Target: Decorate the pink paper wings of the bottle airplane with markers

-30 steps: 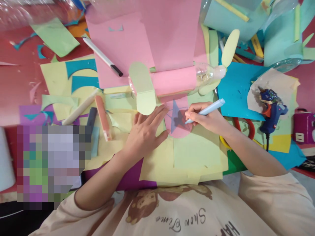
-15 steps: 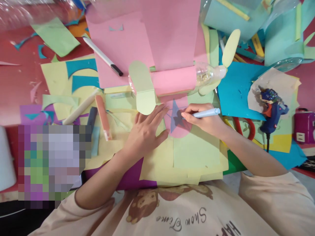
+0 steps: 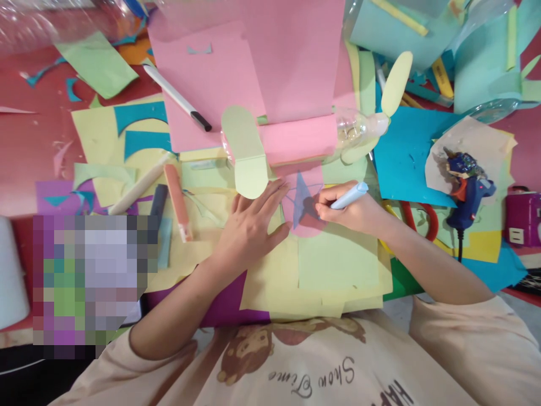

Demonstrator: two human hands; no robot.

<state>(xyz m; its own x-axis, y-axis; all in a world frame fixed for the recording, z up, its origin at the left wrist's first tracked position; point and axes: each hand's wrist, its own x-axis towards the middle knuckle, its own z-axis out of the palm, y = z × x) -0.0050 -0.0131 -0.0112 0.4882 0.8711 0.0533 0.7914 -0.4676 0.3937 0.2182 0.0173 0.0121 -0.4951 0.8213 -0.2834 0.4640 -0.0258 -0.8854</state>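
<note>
Pink paper (image 3: 306, 228): is lying just beside the bottle (image 3: 298, 137), on the person's side; whether its far edge is passing beneath is not showing.
Paper shift: is ranking as the largest risk; if the left hand (image 3: 253, 223) is easing its pressure while the marker (image 3: 350, 194) is pressing, the sheet is likely to be sliding and the lines going crooked.
Bottle roll: is ranking second; a nudge against the green strip (image 3: 250, 175) at the bottle's base could be setting it rolling onto the drawing.
Star smear: is ranking smallest; the right hand (image 3: 346, 206) could be dragging across wet ink on the blue star (image 3: 301, 197).
Left hand: is lying flat near the bottle's base, thumb spreading wide, holding nothing, fingertips touching the paper's left edge.
Right hand: is pinching the marker narrowly, on the person's side of the bottle's clear shoulder.
Marker tip: is pointing at the paper; contact cannot be told.
</note>
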